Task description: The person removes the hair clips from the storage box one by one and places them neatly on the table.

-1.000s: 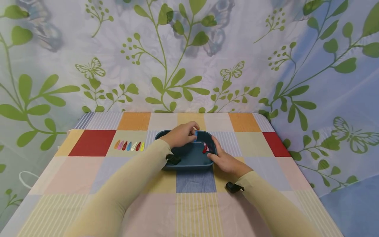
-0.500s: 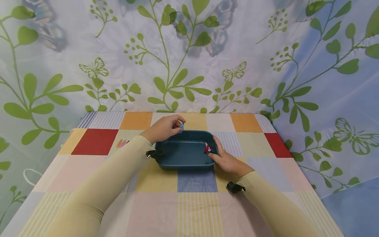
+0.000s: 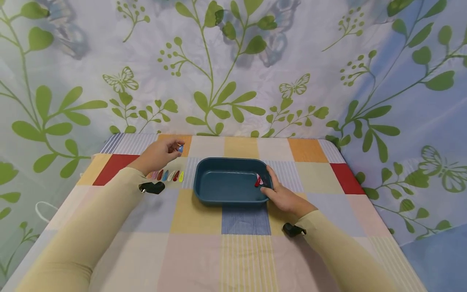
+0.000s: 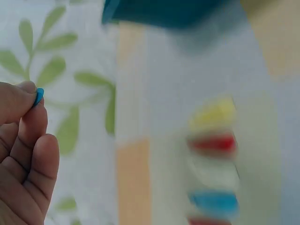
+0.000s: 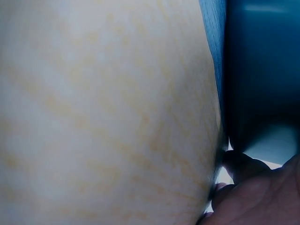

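My left hand (image 3: 157, 155) pinches a blue snap hair clip (image 4: 39, 97) between thumb and fingertip. It hovers at the far side of a row of hair clips, overlapping the row's left end in the head view. The row runs through a blue clip (image 3: 166, 175), a white clip (image 3: 171, 175), a red clip (image 3: 176, 176) and a yellow clip (image 3: 181, 176). With its thumb over the rim, my right hand (image 3: 286, 198) grips the right end of a dark teal tray (image 3: 233, 201). A red clip (image 3: 257, 182) and a pale pink one lie inside, near that thumb.
A patchwork cloth (image 3: 197, 259) covers the table. Behind it hangs a curtain (image 3: 233, 69) printed with green leaves and butterflies. A white cord loop (image 3: 45, 213) shows beyond the left edge. Each wrist carries a small black camera.
My left hand has moved left from over the tray to the clip row, still pinching the blue hair clip. My right hand keeps its grip on the tray.
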Available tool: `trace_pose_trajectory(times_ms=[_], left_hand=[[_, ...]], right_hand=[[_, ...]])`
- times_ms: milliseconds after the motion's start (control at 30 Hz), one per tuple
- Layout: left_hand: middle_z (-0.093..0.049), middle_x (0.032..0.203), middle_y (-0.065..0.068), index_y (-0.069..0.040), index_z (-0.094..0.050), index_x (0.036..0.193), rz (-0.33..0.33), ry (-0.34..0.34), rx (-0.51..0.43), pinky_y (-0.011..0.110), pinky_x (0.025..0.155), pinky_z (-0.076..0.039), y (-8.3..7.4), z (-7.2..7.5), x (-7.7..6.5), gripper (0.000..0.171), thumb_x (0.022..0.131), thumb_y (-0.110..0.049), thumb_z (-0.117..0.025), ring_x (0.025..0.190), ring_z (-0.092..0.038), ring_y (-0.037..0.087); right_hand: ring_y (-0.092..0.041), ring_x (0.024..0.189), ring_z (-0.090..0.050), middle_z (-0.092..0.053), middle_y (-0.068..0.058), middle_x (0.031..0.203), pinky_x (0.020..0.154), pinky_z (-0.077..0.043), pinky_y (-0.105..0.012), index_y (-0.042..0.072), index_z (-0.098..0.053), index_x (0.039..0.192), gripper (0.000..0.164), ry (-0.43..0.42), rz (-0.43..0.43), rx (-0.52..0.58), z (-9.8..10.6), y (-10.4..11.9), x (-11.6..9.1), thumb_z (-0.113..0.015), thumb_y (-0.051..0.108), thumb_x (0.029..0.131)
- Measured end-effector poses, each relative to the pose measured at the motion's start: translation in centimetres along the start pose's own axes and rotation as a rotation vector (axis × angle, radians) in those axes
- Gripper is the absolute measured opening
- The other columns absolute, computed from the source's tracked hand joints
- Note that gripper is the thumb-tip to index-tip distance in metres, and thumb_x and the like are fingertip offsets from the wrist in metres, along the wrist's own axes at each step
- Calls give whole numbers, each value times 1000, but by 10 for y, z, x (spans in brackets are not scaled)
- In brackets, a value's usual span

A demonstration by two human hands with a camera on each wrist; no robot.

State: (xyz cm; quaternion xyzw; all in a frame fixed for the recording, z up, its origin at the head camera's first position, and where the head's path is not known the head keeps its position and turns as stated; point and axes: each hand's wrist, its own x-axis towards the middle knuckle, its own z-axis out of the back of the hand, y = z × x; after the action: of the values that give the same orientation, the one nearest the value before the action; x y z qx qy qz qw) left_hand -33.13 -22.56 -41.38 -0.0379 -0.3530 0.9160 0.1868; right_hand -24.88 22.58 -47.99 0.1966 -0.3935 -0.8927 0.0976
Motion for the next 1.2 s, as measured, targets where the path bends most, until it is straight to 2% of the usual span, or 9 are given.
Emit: trace_pose_trajectory(times_ms=[100,200,400,533,633,800,967,1200], left_hand=[[-67,123,15,-8,-58,144,68,-15,45,50,99,-52,20,11,-12,39,107,-16,-61,114,-63,32],[-65,127,17,-7,-56,147,127,-16,34,52,103,-51,39,17,-23,41,107,-16,-61,118,-60,34],[-63,129,20,-4,-55,148,230,0,59,54,105,-52,74,24,-41,44,106,-16,-61,119,-58,37],[-65,130,21,-5,-56,148,282,31,88,56,108,-50,90,25,-49,45,106,-19,-62,119,-59,37],[-67,130,19,-7,-59,147,299,52,116,56,108,-50,98,23,-53,45,105,-21,-64,118,-60,35],[-71,124,17,-7,-64,142,274,64,187,53,102,-53,106,21,-57,41,103,-21,-67,110,-62,32],[-71,122,17,-7,-64,141,279,77,197,50,97,-55,108,21,-60,41,102,-20,-69,107,-62,30],[-71,121,17,-6,-65,139,269,86,233,54,100,-53,112,24,-57,40,102,-21,-69,108,-62,32]], right_hand=[[-49,161,-11,10,-16,177,127,-13,-70,33,22,166,87,1,1,-6,1,0,-1,-45,44,110],[-49,161,-11,11,-16,177,126,-13,-70,33,23,166,87,-5,1,-15,3,-1,-2,-44,43,111],[-49,161,-10,12,-14,177,126,-12,-70,32,22,166,87,-7,8,-2,3,-2,-1,-45,41,110],[-49,161,-10,12,-14,177,126,-13,-70,32,22,166,87,-1,-3,-7,2,-2,0,-44,42,110],[-50,161,-11,10,-16,177,126,-13,-70,32,22,166,86,-4,-13,-9,1,-2,0,-44,43,110],[-50,161,-9,9,-18,177,126,-12,-70,29,20,167,86,-6,-8,-10,0,-1,0,-43,41,110],[-50,161,-11,9,-18,177,126,-13,-70,29,20,167,86,-6,-4,-27,-1,1,1,-43,42,110],[-50,161,-11,9,-18,177,126,-12,-70,30,20,167,85,-7,4,-15,-2,2,1,-42,42,110]])
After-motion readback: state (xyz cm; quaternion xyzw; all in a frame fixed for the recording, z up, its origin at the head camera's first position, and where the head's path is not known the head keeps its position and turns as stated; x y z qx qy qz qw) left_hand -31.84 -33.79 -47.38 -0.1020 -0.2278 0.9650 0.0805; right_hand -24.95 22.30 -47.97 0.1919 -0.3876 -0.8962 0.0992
